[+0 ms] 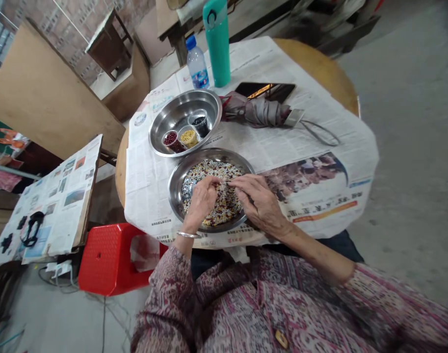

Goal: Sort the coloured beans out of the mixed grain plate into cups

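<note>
Both my hands work over a steel basin (174, 201) of white grains mixed with yellow, dark red and black beans (224, 206). My left hand (202, 200) is closed above the left half of the mix, its fingers curled and their tips pressed together. From the right rim my right hand (259, 202) reaches in, thumb and fingers drawn together near the left fingertips. What either hand pinches is too small to make out. Just behind stands a second steel basin (165, 117) with a cup of red beans (173, 141), a cup of yellow beans (189, 138) and a cup of black beans (199, 126).
Newspaper (319, 132) covers the round table. A folded umbrella (258, 112) lies right of the rear basin, beside a dark tablet or phone (266, 91). A water bottle (197, 66) and a teal flask (218, 46) stand behind. A red stool (109, 257) is at the left.
</note>
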Available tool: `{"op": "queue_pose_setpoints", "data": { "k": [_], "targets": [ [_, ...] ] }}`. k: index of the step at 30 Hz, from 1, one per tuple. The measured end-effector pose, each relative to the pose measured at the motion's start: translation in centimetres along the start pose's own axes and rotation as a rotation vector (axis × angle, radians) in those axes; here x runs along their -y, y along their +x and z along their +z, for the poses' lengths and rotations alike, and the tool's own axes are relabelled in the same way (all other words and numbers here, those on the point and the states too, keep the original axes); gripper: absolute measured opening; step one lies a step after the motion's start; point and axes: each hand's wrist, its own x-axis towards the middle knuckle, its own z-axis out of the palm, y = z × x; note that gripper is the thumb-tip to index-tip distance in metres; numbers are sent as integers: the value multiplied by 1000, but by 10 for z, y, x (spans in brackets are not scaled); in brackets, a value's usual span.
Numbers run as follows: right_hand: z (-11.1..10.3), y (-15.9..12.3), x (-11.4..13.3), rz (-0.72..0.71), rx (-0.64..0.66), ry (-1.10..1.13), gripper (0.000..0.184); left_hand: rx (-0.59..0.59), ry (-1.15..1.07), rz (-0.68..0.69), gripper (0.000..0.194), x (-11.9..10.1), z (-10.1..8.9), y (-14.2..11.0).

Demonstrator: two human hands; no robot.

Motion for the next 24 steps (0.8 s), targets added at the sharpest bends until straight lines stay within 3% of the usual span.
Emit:
{"op": "queue_pose_setpoints", "data": {
  "k": [3, 7, 12, 15, 18, 22, 24],
  "targets": [
    [0, -1, -1, 28, -8, 13, 31, 61, -35, 130, 39, -11, 2, -19],
    [-1, -3, -2, 41, 1, 23, 33, 145, 74, 361, 40, -10, 4, -42],
    [-2, -2, -1, 31, 4, 4, 31, 234, 220, 557, 30, 5, 12, -36],
    [-2, -2, 0, 23, -2, 1, 31, 170, 244, 568, 27, 7, 15, -18],
    [-2, -1, 1, 29, -4, 4, 32, 22, 204, 517, 22, 7, 8, 2],
    [-3, -1, 1, 44, 1, 9, 33, -205, 233, 297, 6, 16, -14, 15],
    [-2, 0, 2, 48, -1, 14, 33, -210, 289, 171, 15, 22, -22, 11]
  ]
}}
